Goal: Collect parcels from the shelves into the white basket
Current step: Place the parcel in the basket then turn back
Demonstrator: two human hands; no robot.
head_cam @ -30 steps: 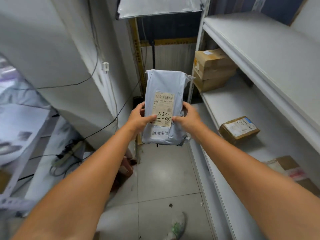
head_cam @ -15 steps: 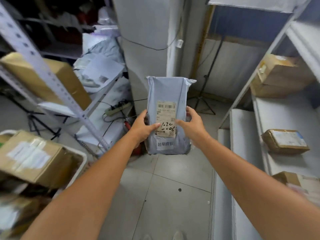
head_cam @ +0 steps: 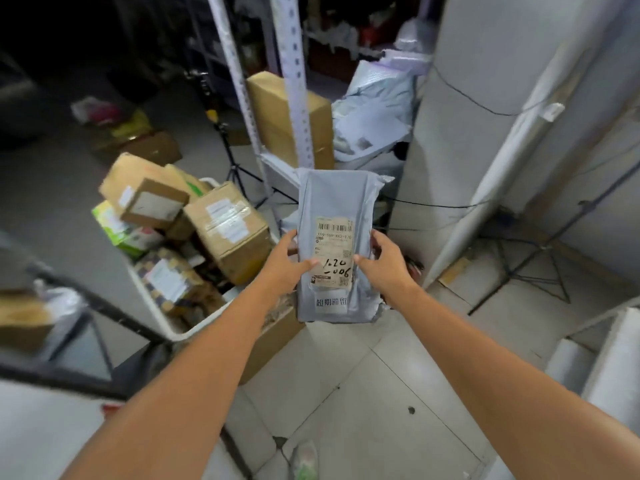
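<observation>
**Grey parcel held upright; white basket to the left and lower**

The white basket (head_cam: pixel 187 336), heaped with cardboard boxes (head_cam: pixel 228 230), is located left of and below the grey parcel (head_cam: pixel 337 202). The parcel is held in the air, long axis upright, label (head_cam: pixel 333 252) towards the camera. Its side edges are clasped low down by the left hand (head_cam: pixel 284 268) and right hand (head_cam: pixel 384 268), thumbs pressed on the front. The left hand is nearer the basket.

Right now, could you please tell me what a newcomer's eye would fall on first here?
The grey mailer bag with its handwritten shipping label, held upright at centre by the left hand and right hand. Left of it, the white basket piled with cardboard boxes.
</observation>
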